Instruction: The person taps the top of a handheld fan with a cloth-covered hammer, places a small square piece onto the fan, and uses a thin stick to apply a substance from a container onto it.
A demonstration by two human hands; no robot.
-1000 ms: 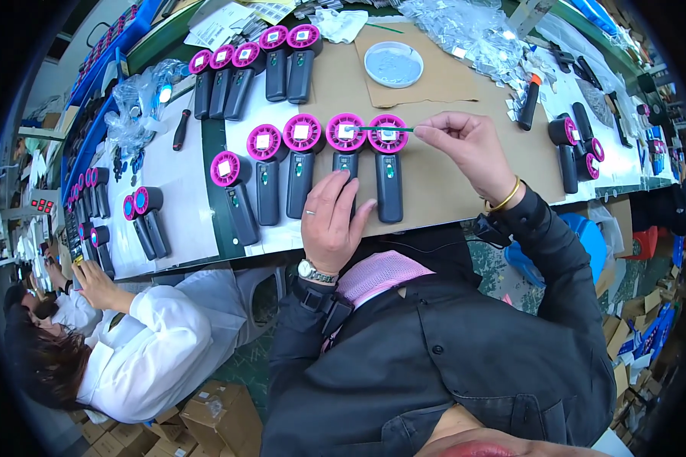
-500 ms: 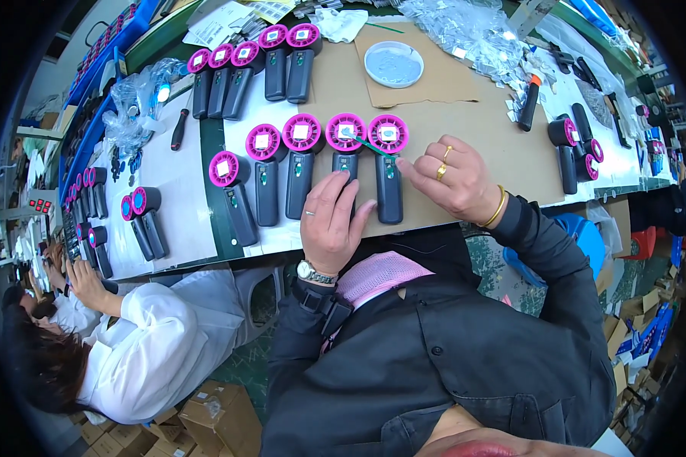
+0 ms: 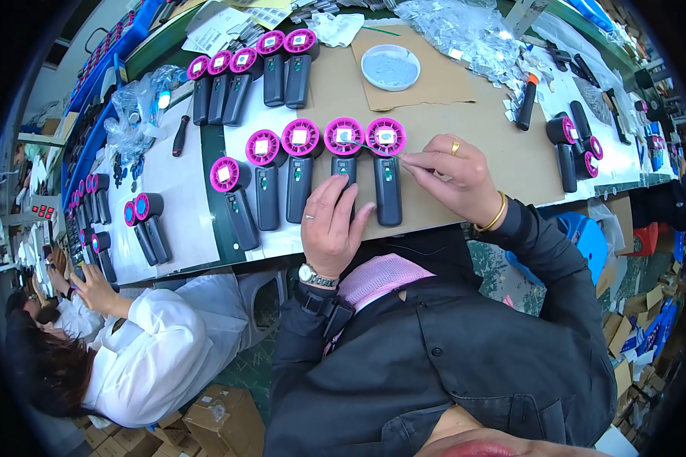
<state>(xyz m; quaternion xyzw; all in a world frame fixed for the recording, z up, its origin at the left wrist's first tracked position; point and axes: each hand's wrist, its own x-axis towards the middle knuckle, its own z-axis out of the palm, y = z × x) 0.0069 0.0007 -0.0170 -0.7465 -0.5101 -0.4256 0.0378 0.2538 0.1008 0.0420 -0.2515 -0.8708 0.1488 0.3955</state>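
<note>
Several handheld fans with magenta ring heads and dark grey handles lie in a row before me, white squares on their heads. Over the lower handle of one fan point(image 3: 344, 137), my left hand point(image 3: 331, 225) holds it with fingers on top and thumb at the right side. My right hand point(image 3: 453, 175) pinches a thin green stick point(image 3: 372, 148). The stick crosses the rightmost fan point(image 3: 387, 190), and its tip is at the white square of the held fan, where a grey smear shows. Another grey smear marks the rightmost fan's square.
Beyond the row, a round white dish point(image 3: 390, 67) of grey paste sits on cardboard point(image 3: 442, 84). More fans point(image 3: 286, 76) lie at the far left. An orange-and-black tool point(image 3: 527, 103) and a screwdriver point(image 3: 181, 135) flank the work area. A co-worker point(image 3: 160, 335) sits at left.
My right hand's fingers have straightened somewhat around the stick, and the stick lies flatter. My left hand stays on the same fan. At left, the co-worker's hand has shifted slightly.
</note>
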